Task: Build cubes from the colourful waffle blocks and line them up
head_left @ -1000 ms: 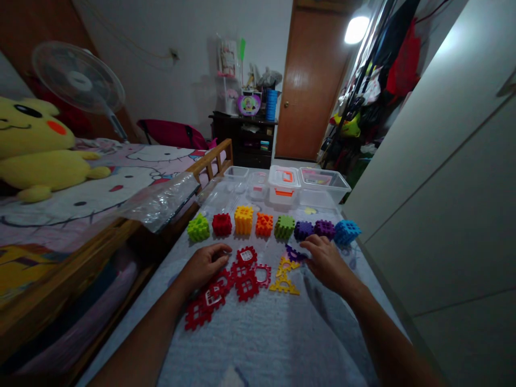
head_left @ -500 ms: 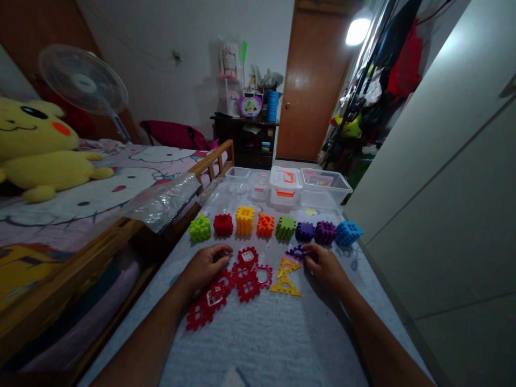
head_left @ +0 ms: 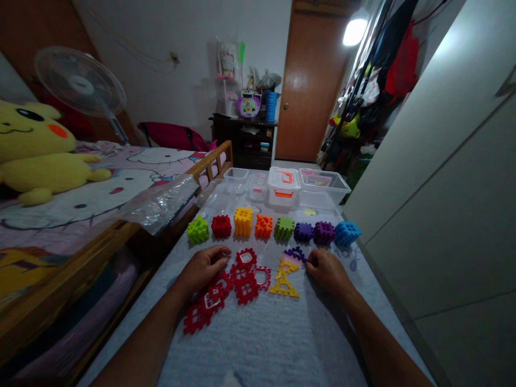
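Observation:
My left hand [head_left: 206, 267] rests on the cloth with thumb and fingers apart, holding nothing. Beside it lies a row of joined red square building pieces [head_left: 245, 289] with notched edges, plus a pink frame piece [head_left: 263, 277]. The fingers of my right hand [head_left: 327, 271] are bent together at the right end of a dark purple triangular piece [head_left: 296, 253]; its far end is partly hidden by them. Just below and left of that piece, yellow notched pieces [head_left: 285, 287] lie flat in a line.
Behind the hands stands a row of coloured block stacks: lime [head_left: 198, 230], red [head_left: 221, 227], yellow [head_left: 243, 222], orange, green, purple and blue [head_left: 348, 233]. Clear plastic boxes [head_left: 284, 185] stand farther back. A wooden bed rail [head_left: 121, 236] runs along the left, a pale cabinet [head_left: 443, 215] along the right.
My right hand has shifted slightly toward me and to the right, uncovering more of the purple triangular piece. The left hand has stayed in place.

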Demonstrator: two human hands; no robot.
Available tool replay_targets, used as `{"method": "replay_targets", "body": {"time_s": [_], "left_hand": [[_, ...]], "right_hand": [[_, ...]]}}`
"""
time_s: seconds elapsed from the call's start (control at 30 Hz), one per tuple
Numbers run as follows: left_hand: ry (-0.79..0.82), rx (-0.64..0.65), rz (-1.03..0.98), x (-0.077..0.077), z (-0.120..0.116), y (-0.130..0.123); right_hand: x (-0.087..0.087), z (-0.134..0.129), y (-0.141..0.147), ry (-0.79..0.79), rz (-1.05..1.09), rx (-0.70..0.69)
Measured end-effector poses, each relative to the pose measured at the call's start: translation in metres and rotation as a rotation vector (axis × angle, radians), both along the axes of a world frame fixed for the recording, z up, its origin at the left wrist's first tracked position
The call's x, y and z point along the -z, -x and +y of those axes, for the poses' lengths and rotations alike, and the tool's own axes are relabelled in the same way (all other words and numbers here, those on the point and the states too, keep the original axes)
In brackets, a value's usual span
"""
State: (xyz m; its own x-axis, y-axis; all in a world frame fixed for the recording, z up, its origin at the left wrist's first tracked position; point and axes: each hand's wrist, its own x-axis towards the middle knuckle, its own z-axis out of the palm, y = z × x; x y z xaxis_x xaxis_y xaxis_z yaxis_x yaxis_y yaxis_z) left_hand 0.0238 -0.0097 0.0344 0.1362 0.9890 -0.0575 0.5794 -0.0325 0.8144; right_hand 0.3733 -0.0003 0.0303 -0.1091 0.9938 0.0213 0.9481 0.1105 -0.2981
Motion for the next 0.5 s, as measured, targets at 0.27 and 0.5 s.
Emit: {"method": "replay_targets", "body": {"time_s": [0.27, 0.5], "left_hand": [[0.01, 0.014, -0.006, 0.0012, 0.0006, 0.0007], [0.009, 0.005, 0.005, 0.0036, 0.0014, 0.0015]], "right_hand": [[-0.002, -0.0037, 0.0054, -0.071, 0.107, -0.054], [-0.0005, -0.0049, 0.0096, -0.097, 0.097, -0.053]]}}
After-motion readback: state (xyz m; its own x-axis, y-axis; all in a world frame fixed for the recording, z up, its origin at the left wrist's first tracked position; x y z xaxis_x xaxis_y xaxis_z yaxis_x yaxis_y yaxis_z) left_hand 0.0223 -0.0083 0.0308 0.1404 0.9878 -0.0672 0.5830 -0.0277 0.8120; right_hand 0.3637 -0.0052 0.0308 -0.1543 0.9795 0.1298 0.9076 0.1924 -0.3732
